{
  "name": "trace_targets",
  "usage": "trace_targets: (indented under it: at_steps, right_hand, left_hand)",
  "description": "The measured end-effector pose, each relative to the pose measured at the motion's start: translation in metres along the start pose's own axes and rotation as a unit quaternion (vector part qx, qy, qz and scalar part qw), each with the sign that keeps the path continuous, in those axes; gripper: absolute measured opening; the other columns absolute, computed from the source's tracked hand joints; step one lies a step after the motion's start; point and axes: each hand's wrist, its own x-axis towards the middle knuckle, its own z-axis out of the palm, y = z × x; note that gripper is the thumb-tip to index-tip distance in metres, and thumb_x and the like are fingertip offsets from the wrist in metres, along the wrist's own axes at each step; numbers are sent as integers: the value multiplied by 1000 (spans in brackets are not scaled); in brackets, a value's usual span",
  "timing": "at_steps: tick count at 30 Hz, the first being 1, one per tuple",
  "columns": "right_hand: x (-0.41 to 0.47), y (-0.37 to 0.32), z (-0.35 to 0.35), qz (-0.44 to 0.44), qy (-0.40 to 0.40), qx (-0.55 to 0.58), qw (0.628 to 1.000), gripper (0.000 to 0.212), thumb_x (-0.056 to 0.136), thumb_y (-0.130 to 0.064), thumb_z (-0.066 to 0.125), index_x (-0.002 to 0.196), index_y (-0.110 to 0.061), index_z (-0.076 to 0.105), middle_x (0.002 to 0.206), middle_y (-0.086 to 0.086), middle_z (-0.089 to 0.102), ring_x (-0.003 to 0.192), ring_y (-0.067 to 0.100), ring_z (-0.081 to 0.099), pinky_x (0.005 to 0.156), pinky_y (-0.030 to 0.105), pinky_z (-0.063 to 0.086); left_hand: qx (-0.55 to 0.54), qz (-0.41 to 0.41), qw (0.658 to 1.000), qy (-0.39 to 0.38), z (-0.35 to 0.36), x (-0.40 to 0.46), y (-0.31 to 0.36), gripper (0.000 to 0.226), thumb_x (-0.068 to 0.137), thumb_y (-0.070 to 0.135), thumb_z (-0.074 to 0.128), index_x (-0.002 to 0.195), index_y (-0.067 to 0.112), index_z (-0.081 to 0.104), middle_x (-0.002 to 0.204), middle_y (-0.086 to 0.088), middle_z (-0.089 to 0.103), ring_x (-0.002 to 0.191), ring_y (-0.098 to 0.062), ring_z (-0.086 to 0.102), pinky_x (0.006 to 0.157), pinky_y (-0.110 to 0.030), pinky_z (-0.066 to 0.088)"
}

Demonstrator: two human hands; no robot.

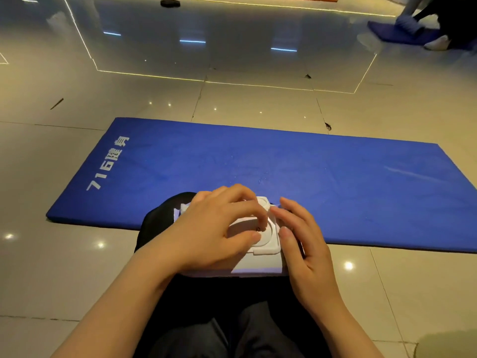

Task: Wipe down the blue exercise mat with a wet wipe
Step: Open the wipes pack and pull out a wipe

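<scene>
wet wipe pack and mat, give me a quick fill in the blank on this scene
1. The wet wipe pack rests on the person's ____.
2. The exercise mat is coloured ____.
3. The mat's white print sits at the person's ____ end.
4. The left hand and right hand both touch the ____.

Missing: lap; blue; left; pack

White print "716" + two Chinese chars, prob. 健身, is showing along the left end of the blue mat (pixel 258 164), running sideways to the camera. Nothing else readable is showing.
</scene>
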Motion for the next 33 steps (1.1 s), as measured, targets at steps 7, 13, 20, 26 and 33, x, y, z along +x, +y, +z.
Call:
trace_targets:
  at_steps: [7,13,20,26,33]
  right_hand:
    - [3,7,4,-14,-3,8,1000,35,95,-37,41,126,-45,56,137,-26,48,132,1,44,100,8,36]
    - [6,8,4,-15,-4,16,1000,35,95,-36,42,125,-42,58,137,-22,50,132,3,45,99,9,36]
    - [10,14,8,-12,-5,17,1000,36,95,-22,48,121,-44,61,134,-26,51,129,0,47,96,6,38]
    - [16,17,10,-9,-14,27,1000,40,93,-22,48,119,-48,62,135,-27,51,129,2,48,95,8,40]
    - [21,21,10,-5,-29,20,999,32,96,-29,50,120,-46,62,134,-26,52,129,3,48,96,8,39]
  left_hand:
    - [-43,23,997,-64,-10,13,-2,9,85,46,62,87,41,55,106,21,38,105,-4,42,91,-28,38]
    - [-65,19,994,-88,-11,20,-5,6,86,44,57,86,41,53,108,20,41,106,-5,43,92,-28,38]
    - [-47,5,999,-26,0,15,-8,14,83,50,53,83,35,52,108,25,42,103,-3,46,88,-23,36]
    - [-54,-13,998,-2,5,13,-9,16,85,47,47,88,34,54,112,24,41,108,-2,42,90,-13,29]
    - [-114,-16,993,0,4,10,-20,13,83,50,54,86,42,64,116,27,44,111,-1,48,93,-22,39]
